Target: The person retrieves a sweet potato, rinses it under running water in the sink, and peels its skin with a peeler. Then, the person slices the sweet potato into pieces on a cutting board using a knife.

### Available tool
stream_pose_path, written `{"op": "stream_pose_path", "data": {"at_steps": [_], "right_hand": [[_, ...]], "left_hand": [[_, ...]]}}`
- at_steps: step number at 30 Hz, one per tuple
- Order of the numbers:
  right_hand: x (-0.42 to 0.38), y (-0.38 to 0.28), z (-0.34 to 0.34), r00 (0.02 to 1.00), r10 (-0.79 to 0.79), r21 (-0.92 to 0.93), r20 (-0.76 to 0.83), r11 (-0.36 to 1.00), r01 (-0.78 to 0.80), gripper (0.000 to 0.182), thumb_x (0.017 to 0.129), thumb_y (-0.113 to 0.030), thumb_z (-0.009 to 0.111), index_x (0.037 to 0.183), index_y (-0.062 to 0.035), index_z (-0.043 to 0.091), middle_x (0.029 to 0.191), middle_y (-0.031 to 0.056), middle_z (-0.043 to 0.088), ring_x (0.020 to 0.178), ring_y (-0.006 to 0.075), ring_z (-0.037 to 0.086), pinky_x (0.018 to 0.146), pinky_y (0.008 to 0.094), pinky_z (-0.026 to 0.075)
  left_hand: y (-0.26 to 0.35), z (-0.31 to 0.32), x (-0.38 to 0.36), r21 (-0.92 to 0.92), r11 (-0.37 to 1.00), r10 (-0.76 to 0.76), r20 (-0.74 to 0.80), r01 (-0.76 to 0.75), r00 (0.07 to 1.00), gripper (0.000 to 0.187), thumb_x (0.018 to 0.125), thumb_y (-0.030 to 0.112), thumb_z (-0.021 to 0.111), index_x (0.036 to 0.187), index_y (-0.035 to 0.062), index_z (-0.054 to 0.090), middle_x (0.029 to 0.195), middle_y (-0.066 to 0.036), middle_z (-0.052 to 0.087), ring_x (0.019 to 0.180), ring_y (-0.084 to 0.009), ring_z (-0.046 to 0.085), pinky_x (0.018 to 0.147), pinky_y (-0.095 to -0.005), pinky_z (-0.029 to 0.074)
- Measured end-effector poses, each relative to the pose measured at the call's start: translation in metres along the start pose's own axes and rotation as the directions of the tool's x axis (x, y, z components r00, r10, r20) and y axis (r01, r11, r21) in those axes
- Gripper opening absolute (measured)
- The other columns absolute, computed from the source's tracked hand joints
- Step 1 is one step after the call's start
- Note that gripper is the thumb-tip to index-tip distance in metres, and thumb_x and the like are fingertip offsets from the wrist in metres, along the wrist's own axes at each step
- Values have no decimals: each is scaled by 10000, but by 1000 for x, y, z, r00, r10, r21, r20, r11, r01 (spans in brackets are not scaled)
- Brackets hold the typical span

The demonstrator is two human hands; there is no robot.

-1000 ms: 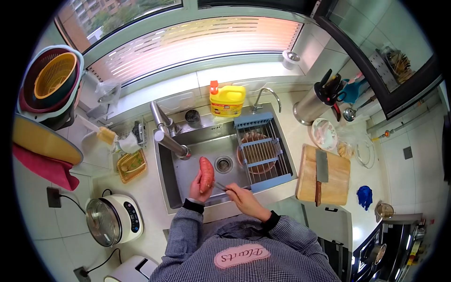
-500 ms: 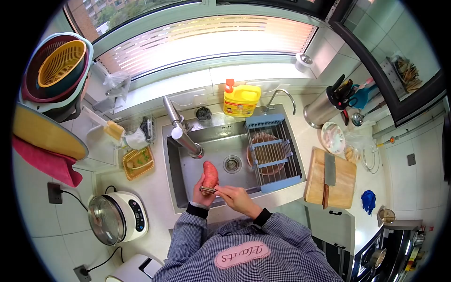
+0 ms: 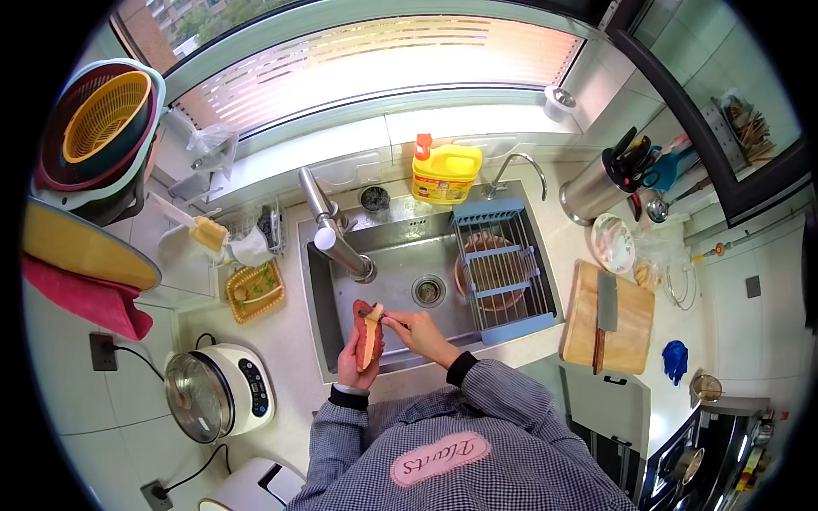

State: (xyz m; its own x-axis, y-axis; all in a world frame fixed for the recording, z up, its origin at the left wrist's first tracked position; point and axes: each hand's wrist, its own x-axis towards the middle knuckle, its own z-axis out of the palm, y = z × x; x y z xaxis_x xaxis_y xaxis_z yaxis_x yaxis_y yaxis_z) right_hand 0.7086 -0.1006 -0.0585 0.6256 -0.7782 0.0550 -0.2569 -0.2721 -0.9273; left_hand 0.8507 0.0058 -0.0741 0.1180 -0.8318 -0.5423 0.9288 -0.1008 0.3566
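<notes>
Over the front left part of the metal sink (image 3: pixel 388 240), my left hand (image 3: pixel 352 366) is closed round the lower end of a reddish sweet potato (image 3: pixel 361 317). A pale yellow-orange strip of flesh shows along its length. My right hand (image 3: pixel 419 335) grips a small peeler (image 3: pixel 371 314), whose head lies against the upper part of the sweet potato. Just right of my right hand is the sink drain (image 3: pixel 429 291).
A blue-ended rack (image 3: pixel 517 328) spans the sink's right side; the faucet (image 3: pixel 345 260) leans over its left. Right: cutting board (image 3: pixel 629 328) with a cleaver (image 3: pixel 607 300). Left: electric pot (image 3: pixel 200 396) and yellow basket (image 3: pixel 255 292). Behind: yellow jug (image 3: pixel 446 173).
The peeler has moved from the sweet potato's lower end up to its upper part, and a pale peeled strip now shows. The sweet potato and my left hand have shifted slightly down and left.
</notes>
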Motion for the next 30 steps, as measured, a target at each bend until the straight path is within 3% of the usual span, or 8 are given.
{"op": "stream_pose_path", "data": {"at_steps": [5,7,10,12,15,18,20,30], "right_hand": [[15,23,24,999,-7,3,53,1000,7,223,887,-208,562,989,-32,653,841,222,615,735,400,590,624,398,475],[17,59,37,987,156,-164,44,976,-147,211,882,-210,560,940,-31,657,800,218,613,724,404,582,608,421,462],[3,103,30,983,158,-267,89,955,-129,220,885,-210,553,874,-15,655,785,214,614,710,402,582,591,430,448],[-2,99,21,996,73,-218,58,974,-59,207,892,-195,553,891,2,614,760,199,615,704,397,584,585,420,446],[-9,39,-9,958,261,12,-119,965,-262,180,903,-180,549,923,-1,544,711,191,589,685,388,580,573,398,447],[-30,3,-25,994,111,73,-11,991,-110,145,908,-159,549,942,-29,493,682,175,564,664,372,581,562,385,449],[-44,-14,-27,991,-108,-44,78,993,112,138,904,-162,556,933,-36,510,696,160,576,656,347,590,553,379,451],[-47,-16,-16,965,-244,-229,101,938,261,111,863,-151,575,936,-77,535,772,123,609,638,325,602,510,400,473]], "left_hand": [[8,-25,-4,-32,999,-34,38,35,999,432,976,349,396,1229,5,466,1054,-147,585,897,-237,579,794,-323,494],[6,-29,-8,-47,992,-114,65,117,991,446,979,345,386,1251,-4,445,1060,-166,577,903,-247,578,809,-324,494],[5,7,-19,-46,992,-114,127,121,985,448,984,336,375,1250,-18,441,1079,-177,571,911,-247,583,791,-327,493],[3,7,-8,-81,989,-113,95,121,989,445,984,336,373,1247,-16,444,1075,-178,573,917,-247,583,798,-327,491],[1,0,10,-130,980,-143,71,151,987,438,984,339,375,1242,-7,451,1063,-175,579,926,-245,584,814,-324,489],[-8,-4,25,-141,979,-136,82,147,987,440,979,344,388,1237,-7,452,1069,-181,576,946,-256,579,850,-333,486],[-14,-8,35,-126,985,-104,98,116,990,446,976,346,397,1234,-14,450,1085,-190,570,963,-269,573,877,-346,483],[-17,-3,30,-102,986,-111,180,131,977,454,966,360,406,1210,-17,468,1062,-175,589,927,-254,596,853,-355,487]]}}
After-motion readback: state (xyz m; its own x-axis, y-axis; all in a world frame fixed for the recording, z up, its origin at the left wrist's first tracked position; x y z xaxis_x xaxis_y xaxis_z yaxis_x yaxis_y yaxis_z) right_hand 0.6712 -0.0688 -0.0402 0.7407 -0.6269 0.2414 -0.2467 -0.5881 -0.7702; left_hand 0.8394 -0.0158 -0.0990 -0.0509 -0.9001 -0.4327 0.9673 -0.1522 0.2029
